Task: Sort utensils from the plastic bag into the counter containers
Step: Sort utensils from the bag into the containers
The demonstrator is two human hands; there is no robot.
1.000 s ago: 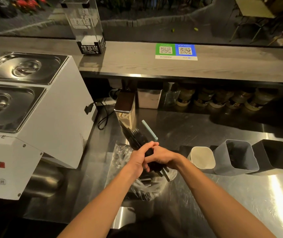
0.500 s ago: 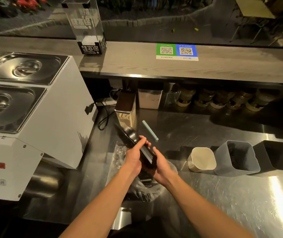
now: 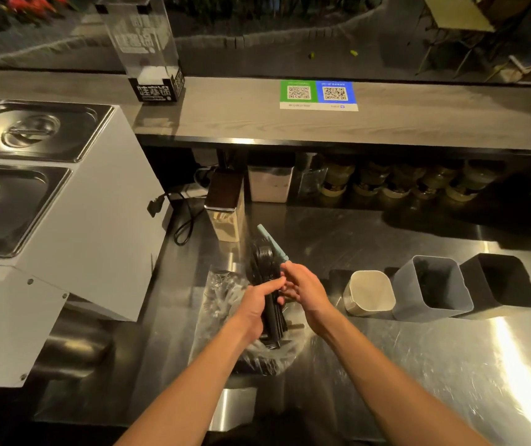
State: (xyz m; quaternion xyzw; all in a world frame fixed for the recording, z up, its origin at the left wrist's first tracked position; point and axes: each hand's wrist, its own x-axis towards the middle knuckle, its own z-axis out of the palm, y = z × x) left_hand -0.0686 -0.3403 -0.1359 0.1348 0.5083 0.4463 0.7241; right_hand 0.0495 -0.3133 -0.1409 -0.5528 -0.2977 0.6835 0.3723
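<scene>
utensils (image 3: 265, 262): kind unclear | machine (image 3: 64, 220): cut off left | jars (image 3: 396, 185): dim

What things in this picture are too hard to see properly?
1. Head view: the black utensils in the left hand are dark and bunched; forks or spoons, cannot tell.
2. Head view: the black container is too dark inside to see.
3. Head view: what's left in the plastic bag is hidden by the left hand and glare.
4. Head view: the jars under the shelf sit in shadow; contents unclear.

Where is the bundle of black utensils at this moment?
Head view, centre: the black utensils are gripped in the left hand over the plastic bag, with the right hand alongside, left of the white container.
</scene>
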